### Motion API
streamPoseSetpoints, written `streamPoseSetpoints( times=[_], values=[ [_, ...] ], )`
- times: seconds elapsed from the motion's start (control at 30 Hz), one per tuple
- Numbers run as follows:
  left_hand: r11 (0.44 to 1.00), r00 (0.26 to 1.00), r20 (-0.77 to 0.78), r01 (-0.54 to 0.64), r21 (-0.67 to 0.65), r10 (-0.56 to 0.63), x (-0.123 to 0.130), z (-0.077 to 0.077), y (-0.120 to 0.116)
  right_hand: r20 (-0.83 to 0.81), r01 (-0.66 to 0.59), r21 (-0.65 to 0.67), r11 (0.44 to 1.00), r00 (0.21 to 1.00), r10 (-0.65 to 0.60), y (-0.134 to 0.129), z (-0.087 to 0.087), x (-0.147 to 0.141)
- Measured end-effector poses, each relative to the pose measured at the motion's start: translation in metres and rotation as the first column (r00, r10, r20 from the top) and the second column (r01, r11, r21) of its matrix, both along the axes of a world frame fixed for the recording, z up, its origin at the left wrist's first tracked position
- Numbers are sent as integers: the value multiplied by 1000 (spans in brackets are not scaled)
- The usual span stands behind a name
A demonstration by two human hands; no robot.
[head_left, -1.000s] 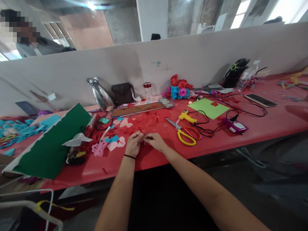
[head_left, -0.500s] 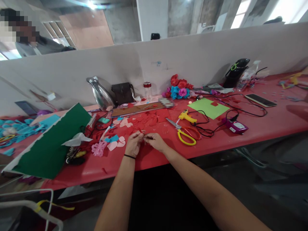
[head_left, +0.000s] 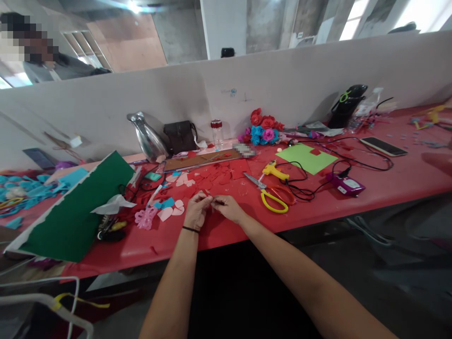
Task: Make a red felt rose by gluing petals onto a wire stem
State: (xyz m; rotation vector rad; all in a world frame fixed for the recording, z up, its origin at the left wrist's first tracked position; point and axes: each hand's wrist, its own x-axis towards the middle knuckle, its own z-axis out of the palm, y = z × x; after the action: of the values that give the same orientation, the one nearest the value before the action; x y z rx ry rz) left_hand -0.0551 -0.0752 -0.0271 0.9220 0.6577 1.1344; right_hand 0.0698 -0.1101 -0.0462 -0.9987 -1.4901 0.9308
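My left hand (head_left: 197, 211) is closed, with a small red paper petal (head_left: 207, 192) peeking out above its fingertips. Fingertip to fingertip with it, my right hand (head_left: 228, 208) is pinched closed; what lies between its fingers is too small to make out. Both are low over the red tabletop (head_left: 169, 246). Just beyond them lie loose red paper petals (head_left: 221, 175). Pink heart-shaped petals (head_left: 165, 214) and blue paper pieces (head_left: 166, 203) sit left of my left hand. Scissors (head_left: 273, 201) with yellow and orange handles rest right of my right hand, beside a yellow glue gun (head_left: 275, 170).
A green board (head_left: 74, 214) leans at the left. Along the partition stand a silver flask (head_left: 146, 139), a dark bag (head_left: 179, 136), a glass jar (head_left: 217, 134) and paper flowers (head_left: 264, 129). Rightward are a green sheet (head_left: 307, 159), a purple power box (head_left: 345, 184), cables and a phone (head_left: 383, 146).
Both hands stay in nearly the same place, with only slight finger movement. The red petal shows a little less above my left fingertips.
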Motion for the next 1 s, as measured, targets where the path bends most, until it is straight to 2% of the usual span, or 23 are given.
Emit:
streamPoseSetpoints(
  times=[0.4,0.6,0.7,0.9,1.0],
  values=[
    [999,1000,-17,-9,35,10,0,-1,0,10,6,11,1000,1000,-6,1,-2,1],
    [998,1000,10,7,56,-8,0,1,-2,-74,-1,39,999,997,4,3,-6,-1],
    [997,1000,17,-2,71,1,1,2,-2,-64,20,27,999,998,-19,4,-7,-1],
    [998,1000,22,-14,57,13,1,2,-2,-4,68,38,997,998,-68,4,-7,0],
    [1000,1000,22,0,30,0,1,2,-2,-35,55,36,998,998,-54,5,-8,0]
  ],
)
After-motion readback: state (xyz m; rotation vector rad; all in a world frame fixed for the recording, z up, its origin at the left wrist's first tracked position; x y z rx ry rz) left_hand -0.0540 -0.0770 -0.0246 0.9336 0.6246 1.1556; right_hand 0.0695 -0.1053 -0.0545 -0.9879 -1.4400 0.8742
